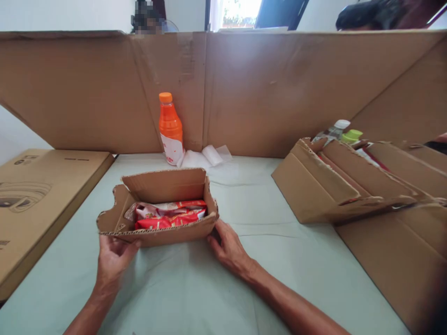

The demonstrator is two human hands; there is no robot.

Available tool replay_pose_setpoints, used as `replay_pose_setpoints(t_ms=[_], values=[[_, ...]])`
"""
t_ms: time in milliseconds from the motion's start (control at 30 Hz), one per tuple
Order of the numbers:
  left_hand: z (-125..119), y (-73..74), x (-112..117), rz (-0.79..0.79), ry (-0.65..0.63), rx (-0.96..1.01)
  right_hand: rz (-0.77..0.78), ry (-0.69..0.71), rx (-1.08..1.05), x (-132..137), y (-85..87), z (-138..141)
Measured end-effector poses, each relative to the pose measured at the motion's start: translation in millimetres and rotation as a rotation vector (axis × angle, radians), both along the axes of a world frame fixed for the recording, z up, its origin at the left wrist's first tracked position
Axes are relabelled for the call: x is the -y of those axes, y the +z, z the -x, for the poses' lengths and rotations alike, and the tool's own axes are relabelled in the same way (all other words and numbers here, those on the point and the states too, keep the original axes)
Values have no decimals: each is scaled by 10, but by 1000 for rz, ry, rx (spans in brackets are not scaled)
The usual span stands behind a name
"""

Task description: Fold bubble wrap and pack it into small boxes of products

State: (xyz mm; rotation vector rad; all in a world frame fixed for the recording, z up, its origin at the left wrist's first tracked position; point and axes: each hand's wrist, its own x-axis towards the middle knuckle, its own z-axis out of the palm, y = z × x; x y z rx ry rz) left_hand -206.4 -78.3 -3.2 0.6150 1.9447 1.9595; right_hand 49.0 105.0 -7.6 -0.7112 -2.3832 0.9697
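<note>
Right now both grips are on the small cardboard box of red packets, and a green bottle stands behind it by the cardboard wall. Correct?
No: the bottle is orange, not green, as the head view shows. The rest stands: left-hand grip and right-hand grip on the small cardboard box of red packets, bottle behind it by the cardboard wall.

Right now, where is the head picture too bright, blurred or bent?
Head view: the window is blown out white; the flat carton at left looks stretched by the wide lens; the lower right corner is dark and soft; the small box, left hand and right hand are sharp under even light.
</note>
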Motion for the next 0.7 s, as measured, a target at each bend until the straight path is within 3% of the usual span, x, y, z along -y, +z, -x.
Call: replay_pose_setpoints(t_ms=[100, 200, 333, 500, 600, 700], values=[[-25, 46, -411, -50, -24, -57, 34, -4, 31, -413, 71, 89], [-24, -19, -645, -70, -41, -56, -39, 52, 76, -888, 128, 101], [43, -223, -684, 1, -30, 20, -156, -230, 170, -1625, 253, 323], [166, -441, -557, 114, -30, 0, -186, -460, 250, -2424, 314, 1036], [194, -490, -541, 122, -29, 21, -190, -494, 270, -2607, 310, 1246], [165, -458, -597, 63, -58, 70, -244, -488, 242, -2491, 355, 1027]])
